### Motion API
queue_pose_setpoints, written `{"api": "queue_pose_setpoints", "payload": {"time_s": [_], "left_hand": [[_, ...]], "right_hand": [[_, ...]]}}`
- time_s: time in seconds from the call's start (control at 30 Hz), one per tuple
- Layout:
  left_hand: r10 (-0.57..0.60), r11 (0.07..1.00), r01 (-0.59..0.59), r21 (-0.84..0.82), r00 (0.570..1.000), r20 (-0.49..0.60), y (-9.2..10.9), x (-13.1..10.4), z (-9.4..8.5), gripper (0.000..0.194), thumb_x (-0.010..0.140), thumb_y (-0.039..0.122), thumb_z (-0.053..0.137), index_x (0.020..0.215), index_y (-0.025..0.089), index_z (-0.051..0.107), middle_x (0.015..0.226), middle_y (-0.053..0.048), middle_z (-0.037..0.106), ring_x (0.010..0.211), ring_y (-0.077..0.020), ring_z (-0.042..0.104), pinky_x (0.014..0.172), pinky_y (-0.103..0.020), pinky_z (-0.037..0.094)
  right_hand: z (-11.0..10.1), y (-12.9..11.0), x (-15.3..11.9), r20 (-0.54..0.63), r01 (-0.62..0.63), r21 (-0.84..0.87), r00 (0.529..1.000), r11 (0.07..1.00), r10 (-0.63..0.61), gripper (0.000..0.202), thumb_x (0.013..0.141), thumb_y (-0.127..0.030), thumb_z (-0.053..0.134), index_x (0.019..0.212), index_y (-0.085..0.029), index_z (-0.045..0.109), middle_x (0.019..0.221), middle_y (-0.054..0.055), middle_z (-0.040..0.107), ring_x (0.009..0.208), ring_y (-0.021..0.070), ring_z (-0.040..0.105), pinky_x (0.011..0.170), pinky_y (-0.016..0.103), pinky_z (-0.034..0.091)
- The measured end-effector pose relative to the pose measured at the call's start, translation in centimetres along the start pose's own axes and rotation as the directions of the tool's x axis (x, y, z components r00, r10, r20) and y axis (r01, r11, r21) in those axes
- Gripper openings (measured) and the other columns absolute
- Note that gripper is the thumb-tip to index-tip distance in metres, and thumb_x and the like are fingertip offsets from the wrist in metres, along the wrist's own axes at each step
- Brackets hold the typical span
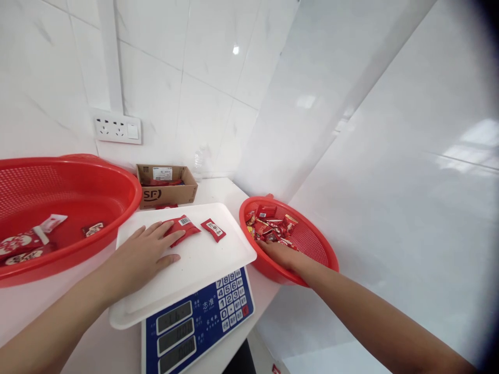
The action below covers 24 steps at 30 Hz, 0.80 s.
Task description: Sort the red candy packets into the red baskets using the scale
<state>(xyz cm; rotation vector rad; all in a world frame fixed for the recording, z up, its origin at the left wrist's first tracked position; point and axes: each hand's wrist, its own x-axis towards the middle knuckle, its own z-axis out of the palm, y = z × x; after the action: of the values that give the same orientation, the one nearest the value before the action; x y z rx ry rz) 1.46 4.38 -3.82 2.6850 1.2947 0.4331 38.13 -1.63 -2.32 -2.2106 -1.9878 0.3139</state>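
My left hand [144, 255] lies over a white tray [198, 270], its fingers stretched out and resting on a larger red packet [187, 228] with a barcode. A small red wrapped packet [213, 229] lies on the tray to the right of it. The tray sits on a blue-fronted digital scale [195, 327]. Reaching into the right red basket [327, 254], my right hand [278, 254] touches a pile of small wrapped snacks [273, 223]. Its fingertips are hidden among the wrappers, so their grip does not show.
A large red basket [117, 200] with several packets stands at the left. Behind the tray is an open cardboard box [171, 195] with red packets inside. Tiled walls with a socket plate [117, 127] close off the back and right. A small red wrapper [276, 369] lies on the floor.
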Motion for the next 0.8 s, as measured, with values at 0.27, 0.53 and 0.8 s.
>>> {"api": "queue_pose_setpoints", "payload": {"time_s": [0.27,0.53,0.8], "left_hand": [[-0.011,0.999,0.008,0.042,0.998,0.058,0.4,-0.1,-0.7,0.052,0.088,0.043,0.043,0.139,0.031,0.044,0.148,-0.005,0.040,0.134,-0.0317,0.036,0.104,-0.051,0.032],[-0.044,0.999,0.043,0.025,0.997,0.067,1.4,-0.3,-1.6,0.059,0.088,0.041,0.046,0.144,0.028,0.035,0.149,-0.007,0.039,0.136,-0.0340,0.033,0.107,-0.055,0.026],[-0.032,0.998,0.034,-0.046,0.998,0.050,2.0,-0.6,-2.0,0.070,0.088,0.053,0.046,0.148,0.024,0.024,0.153,-0.008,0.031,0.141,-0.0329,0.022,0.110,-0.056,0.022]], "right_hand": [[-3.1,-0.4,1.9,-0.054,-0.095,-0.108,0.994,0.990,0.090,0.026,0.085,-0.025,0.051,0.108,-0.019,0.061,0.096,0.011,0.071,0.087,0.0275,0.065,0.069,0.034,0.044],[-6.3,-8.5,0.5,-0.137,0.122,0.008,0.983,0.992,-0.120,0.019,0.092,-0.036,0.043,0.100,-0.024,0.056,0.095,0.003,0.071,0.084,0.0197,0.065,0.069,0.029,0.044],[-2.7,-15.4,0.1,0.063,0.378,-0.128,0.926,0.917,-0.373,0.036,0.080,-0.041,0.062,0.109,-0.023,0.051,0.110,0.009,0.065,0.091,0.0294,0.064,0.062,0.031,0.041]]}}
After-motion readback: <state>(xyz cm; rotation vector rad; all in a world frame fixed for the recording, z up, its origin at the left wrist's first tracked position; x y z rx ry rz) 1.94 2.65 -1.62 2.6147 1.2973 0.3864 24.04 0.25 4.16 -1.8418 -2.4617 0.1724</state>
